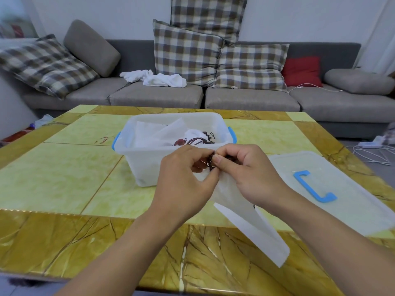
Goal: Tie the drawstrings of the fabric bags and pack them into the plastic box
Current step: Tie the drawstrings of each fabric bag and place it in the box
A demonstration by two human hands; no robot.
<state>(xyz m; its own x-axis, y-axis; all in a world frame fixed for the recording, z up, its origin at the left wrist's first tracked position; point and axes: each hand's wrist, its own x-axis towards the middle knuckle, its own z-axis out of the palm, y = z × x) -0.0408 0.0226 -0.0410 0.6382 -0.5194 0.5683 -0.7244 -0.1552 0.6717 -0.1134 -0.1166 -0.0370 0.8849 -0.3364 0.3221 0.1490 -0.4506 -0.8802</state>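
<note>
Just in front of the plastic box (149, 165), toward the table's (64, 167) near edge, both hands met over the gathered mouth of a white fabric bag (252, 229). The left hand (183, 180) and right hand (250, 174) each had a grip pinching the dark drawstring (210, 164), fingertips pressed together on the cord. The bag hung in the air, its long axis slanting from the hands down toward the near right corner, mouth up, closed bottom lowest and nearest the person. The risk, as I judged it, was the thin cord slipping from one pinch before the knot cinched, leaving a loose loop; the bag's weight would then pull the mouth open. Other bags (171, 135) already lay inside the box, its lid (333, 189) resting by the right edge.
</note>
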